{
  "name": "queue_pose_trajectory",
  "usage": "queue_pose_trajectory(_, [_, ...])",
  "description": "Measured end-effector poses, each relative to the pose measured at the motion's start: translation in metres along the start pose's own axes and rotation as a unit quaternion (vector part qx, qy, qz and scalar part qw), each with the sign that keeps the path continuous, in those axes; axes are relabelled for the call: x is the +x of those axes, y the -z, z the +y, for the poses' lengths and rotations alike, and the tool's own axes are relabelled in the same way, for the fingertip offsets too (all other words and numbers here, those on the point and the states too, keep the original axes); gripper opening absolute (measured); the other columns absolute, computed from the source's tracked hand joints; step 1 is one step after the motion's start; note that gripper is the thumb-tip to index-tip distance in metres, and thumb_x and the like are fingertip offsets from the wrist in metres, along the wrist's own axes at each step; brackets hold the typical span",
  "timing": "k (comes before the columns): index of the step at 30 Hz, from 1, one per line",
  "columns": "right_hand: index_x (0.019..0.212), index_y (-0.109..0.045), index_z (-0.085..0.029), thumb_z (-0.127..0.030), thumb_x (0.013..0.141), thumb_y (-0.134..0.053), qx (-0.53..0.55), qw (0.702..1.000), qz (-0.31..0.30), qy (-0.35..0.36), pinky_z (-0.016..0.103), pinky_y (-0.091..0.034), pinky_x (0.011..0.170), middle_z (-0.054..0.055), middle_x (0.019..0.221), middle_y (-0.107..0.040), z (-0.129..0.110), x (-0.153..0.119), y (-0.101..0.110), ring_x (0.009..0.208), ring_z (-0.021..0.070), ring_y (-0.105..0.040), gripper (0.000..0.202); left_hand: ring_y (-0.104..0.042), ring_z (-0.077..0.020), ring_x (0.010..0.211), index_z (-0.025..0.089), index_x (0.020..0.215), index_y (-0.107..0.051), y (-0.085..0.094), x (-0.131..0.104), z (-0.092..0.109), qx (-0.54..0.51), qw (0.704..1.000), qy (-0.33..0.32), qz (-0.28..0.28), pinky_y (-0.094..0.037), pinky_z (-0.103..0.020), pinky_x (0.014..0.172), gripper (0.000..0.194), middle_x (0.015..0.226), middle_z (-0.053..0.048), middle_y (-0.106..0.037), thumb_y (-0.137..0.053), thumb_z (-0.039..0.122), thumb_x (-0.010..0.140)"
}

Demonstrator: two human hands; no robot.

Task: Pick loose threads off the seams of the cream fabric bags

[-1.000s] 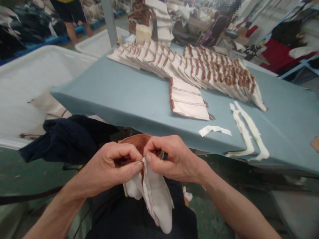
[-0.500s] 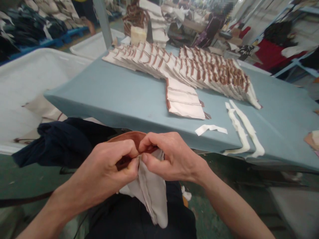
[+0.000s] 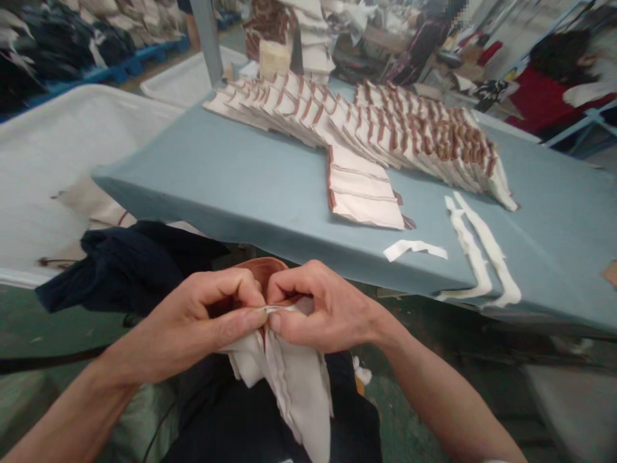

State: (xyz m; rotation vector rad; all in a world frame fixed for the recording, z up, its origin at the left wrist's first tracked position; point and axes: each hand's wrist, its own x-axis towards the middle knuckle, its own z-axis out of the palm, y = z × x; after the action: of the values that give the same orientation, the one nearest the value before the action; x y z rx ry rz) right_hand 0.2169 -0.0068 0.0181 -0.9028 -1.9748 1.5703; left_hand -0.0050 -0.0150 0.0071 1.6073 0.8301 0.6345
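Note:
Close in front of my lap, my left hand (image 3: 219, 312) and my right hand (image 3: 318, 305) meet, each pinching the edge of an off-white fabric piece (image 3: 301, 392) between thumb and forefinger. The cloth hangs down in folds over my dark clothing, with a seam running along its length. Reddish-brown material (image 3: 263, 265) curves up behind my fingers; whether it is joined to the white cloth I cannot tell. On the blue-covered table (image 3: 231, 183) beyond lies a flat off-white fabric piece with brown edging (image 3: 364, 193), apart from my hands.
Overlapping rows of similar brown-edged pieces (image 3: 347, 122) cover the table's far side. White strips (image 3: 475, 251) and a short white strip (image 3: 415, 247) lie near its front edge. A white bin (image 3: 87, 122) stands at left, with dark blue cloth (image 3: 130, 260) by it.
Both hands keep their pinch while the thumbs have turned flatter along the cloth edge. The white fabric hangs lower and more spread. The view has shifted slightly left.

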Motion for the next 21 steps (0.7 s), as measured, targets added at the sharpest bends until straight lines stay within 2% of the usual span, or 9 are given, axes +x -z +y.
queue_pose_trajectory(4, [0.068,-0.052,-0.019,-0.023,0.080,-0.063,-0.023,1.000,0.013,-0.001,0.022,-0.028,0.054,-0.008,0.062,-0.043,0.005,0.002,-0.004,0.058,0.0069,-0.036,0.017,-0.052,-0.0109,0.060,0.017,0.075,-0.069,0.010,-0.003,-0.008,0.013,1.000,0.023,-0.016,-0.043,-0.017,0.053,0.028,0.069,0.002,-0.061,-0.069,0.036,0.096])
queue_pose_trajectory(8, [0.068,-0.051,-0.019,-0.023,0.080,-0.061,-0.057,0.998,0.016,-0.001,0.023,-0.028,0.057,-0.008,0.063,-0.043,0.003,0.004,-0.006,0.059,0.0076,-0.037,0.016,-0.054,-0.0110,0.059,0.017,0.080,-0.074,0.020,-0.001,-0.006,0.069,0.996,0.016,-0.048,-0.041,-0.017,0.053,0.023,0.069,0.002,-0.066,-0.068,0.033,0.095])
queue_pose_trajectory(16, [0.067,-0.046,-0.021,-0.026,0.080,-0.054,-0.165,0.986,0.029,0.009,0.027,-0.025,0.059,-0.007,0.062,-0.039,0.002,0.009,-0.008,0.059,0.0088,-0.033,0.016,-0.046,-0.0082,0.054,0.019,0.077,-0.069,0.031,0.003,-0.001,0.207,0.975,-0.001,-0.079,-0.031,-0.019,0.048,0.018,0.061,0.007,-0.055,-0.063,0.024,0.093])
queue_pose_trajectory(18, [0.069,-0.047,-0.021,-0.025,0.080,-0.054,-0.196,0.980,0.032,0.010,0.028,-0.025,0.061,-0.007,0.063,-0.042,-0.001,0.009,-0.007,0.059,0.0091,-0.035,0.014,-0.043,-0.0075,0.052,0.019,0.074,-0.065,0.028,0.005,0.001,0.222,0.972,-0.019,-0.075,-0.029,-0.019,0.047,0.016,0.059,0.008,-0.051,-0.062,0.019,0.090])
queue_pose_trajectory(21, [0.072,-0.049,-0.021,-0.025,0.081,-0.057,-0.247,0.969,0.017,-0.006,0.029,-0.025,0.062,-0.006,0.065,-0.045,-0.009,0.010,-0.003,0.060,0.0097,-0.036,0.013,-0.042,-0.0068,0.051,0.019,0.072,-0.061,0.023,0.006,0.005,0.230,0.971,-0.047,-0.037,-0.028,-0.019,0.048,0.016,0.059,0.008,-0.049,-0.060,0.016,0.087])
